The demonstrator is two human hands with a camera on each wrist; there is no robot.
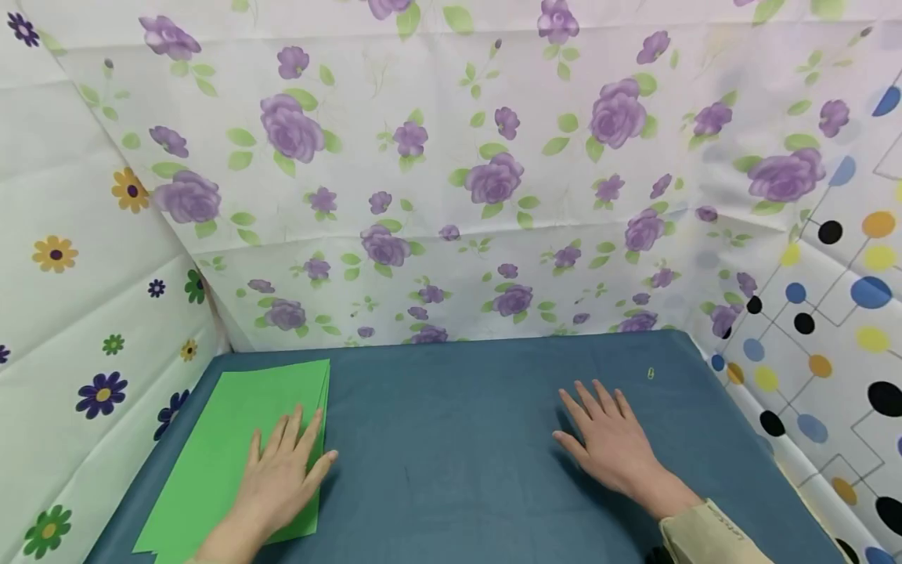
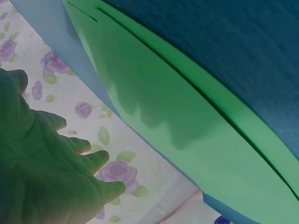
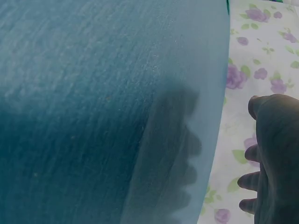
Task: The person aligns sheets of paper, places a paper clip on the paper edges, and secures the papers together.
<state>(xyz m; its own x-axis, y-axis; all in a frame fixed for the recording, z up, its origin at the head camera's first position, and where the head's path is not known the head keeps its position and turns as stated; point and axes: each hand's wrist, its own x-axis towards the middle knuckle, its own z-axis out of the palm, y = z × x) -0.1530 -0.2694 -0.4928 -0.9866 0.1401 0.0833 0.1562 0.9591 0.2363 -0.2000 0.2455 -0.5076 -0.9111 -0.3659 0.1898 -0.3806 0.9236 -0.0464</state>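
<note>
A few green sheets of paper point(image 1: 204, 446) lie stacked on the left of the blue-covered table, their edges slightly out of line. Over their right part my left hand point(image 1: 278, 478) is held palm down with fingers spread. In the left wrist view, that hand point(image 2: 51, 163) stands apart from the paper point(image 2: 154, 107) and casts a shadow on it. My right hand point(image 1: 613, 442) hovers palm down over the cloth on the right, fingers straight and holding nothing; its shadow falls below it. Beyond its fingertips lies a small yellow-green paper clip point(image 1: 651, 374).
A dark blue cloth point(image 1: 451, 454) covers the table. Behind it hangs a white sheet with purple flowers point(image 1: 437, 196). Patterned sheets also close off the left side point(image 1: 70, 313) and the right side point(image 1: 831, 345).
</note>
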